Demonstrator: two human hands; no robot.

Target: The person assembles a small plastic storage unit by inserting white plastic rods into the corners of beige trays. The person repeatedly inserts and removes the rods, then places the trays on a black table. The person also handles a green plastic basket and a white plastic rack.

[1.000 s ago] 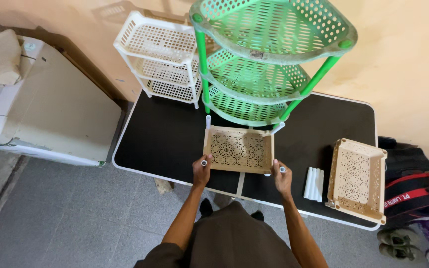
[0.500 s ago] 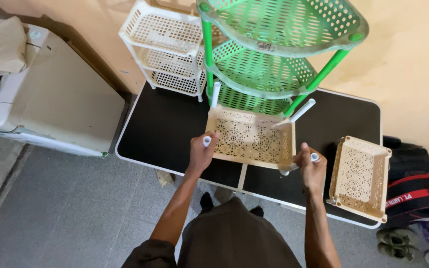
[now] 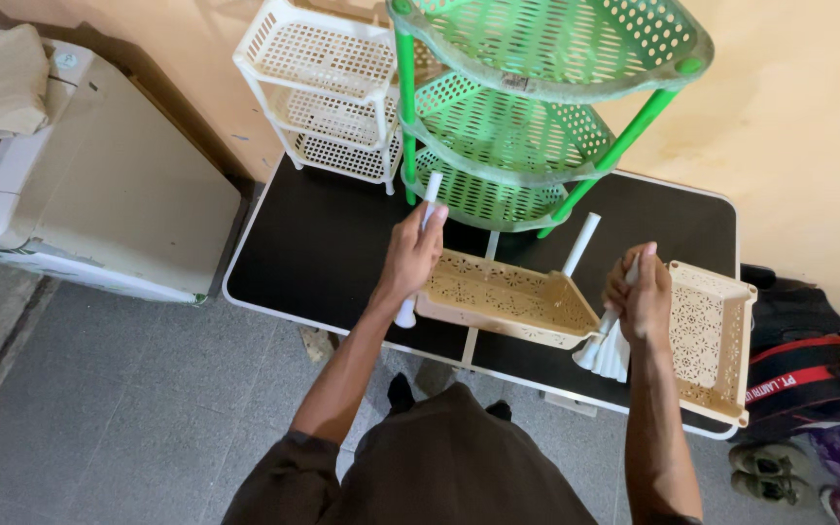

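A beige perforated tray [image 3: 509,297] with white tube legs at its corners is tipped up over the black table [image 3: 313,248]. My left hand [image 3: 412,255] grips the white leg [image 3: 418,248] at the tray's left corner. My right hand [image 3: 640,295] is closed around the white leg [image 3: 612,321] at the tray's right corner, with several loose white tubes [image 3: 611,356] lying under it. Another white leg [image 3: 580,244] sticks up at the tray's far corner. A second beige tray [image 3: 709,335] lies flat on the table just right of my right hand.
A green three-tier corner rack [image 3: 527,107] stands at the back of the table, with a white tiered rack [image 3: 328,87] to its left. A beige cabinet [image 3: 99,194] stands left of the table. Bags [image 3: 804,365] and shoes [image 3: 775,486] lie on the floor at right.
The tray has been tipped from lying flat to tilted with its legs showing. Both hands have shifted their hold along the corner legs, and the view has moved closer.
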